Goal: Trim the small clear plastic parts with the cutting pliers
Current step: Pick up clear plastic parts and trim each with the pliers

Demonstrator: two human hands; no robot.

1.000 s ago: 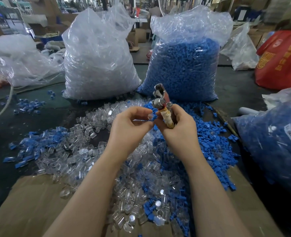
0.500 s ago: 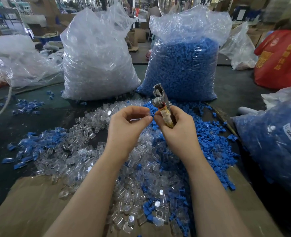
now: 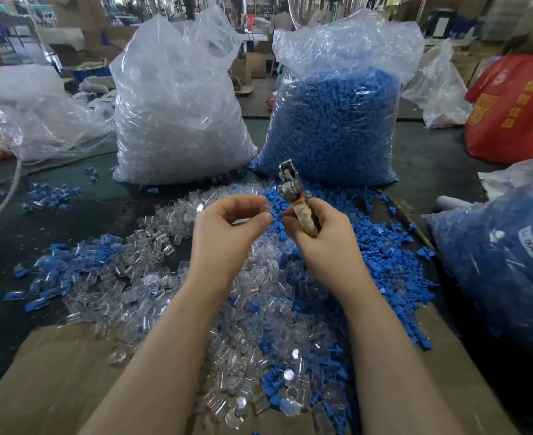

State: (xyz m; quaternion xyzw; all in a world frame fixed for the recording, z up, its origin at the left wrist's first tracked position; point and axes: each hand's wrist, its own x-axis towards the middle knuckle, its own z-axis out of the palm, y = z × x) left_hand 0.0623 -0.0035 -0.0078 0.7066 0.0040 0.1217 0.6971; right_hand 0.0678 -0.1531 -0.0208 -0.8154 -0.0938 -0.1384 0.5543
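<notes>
At the far left lay crumpled clear bags (image 3: 36,120), and near them a few blue parts (image 3: 52,194) on the dark table (image 3: 5,243). Further right stood a tall bag of clear parts (image 3: 177,120), then a bag of blue parts (image 3: 334,127). In front spread the mixed pile (image 3: 152,277) of clear and blue pieces, running onto cardboard (image 3: 49,384) at the near edge. The left hand (image 3: 224,233) hovered over the pile, thumb and fingers curled together; it seemed to pinch a clear part, too faint to confirm. Just right of it, the right hand (image 3: 324,243) gripped the pliers (image 3: 293,196) upright by the wrapped handle, head pointing away. At far right sat a red bag (image 3: 516,111) and another blue-filled bag (image 3: 503,262).
</notes>
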